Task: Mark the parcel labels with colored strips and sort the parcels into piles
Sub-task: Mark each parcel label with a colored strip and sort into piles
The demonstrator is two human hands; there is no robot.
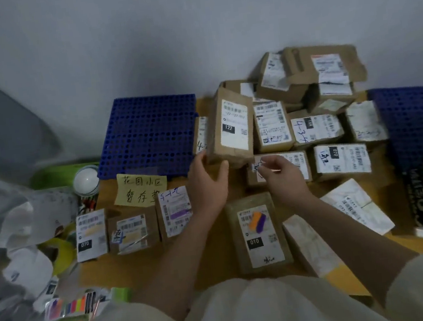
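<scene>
The "122" box (230,128) is gripped at its lower end by the left hand (208,184), thumb on one side and fingers on the other, and is held tilted up from the heap (311,94) with its label facing the camera. The right hand (279,176) is held just beside it, fingertips pinched together over a flat box (280,167); whether a strip is held between them cannot be told.

The grip is taken low on a tall box, so a slip or tip toward the heap is judged possible. Loosely stacked boxes lean behind it and could slide if it is pulled out quickly.

No strip is seen on its label yet, so it could be dropped into a pile unmarked. Marked parcels lie nearer: the "010" box (257,232) with orange and purple strips, and a row (133,228) by the yellow note (142,190). The strip pack (71,304) lies well apart at lower left, so reaching for it could knock the row.
</scene>
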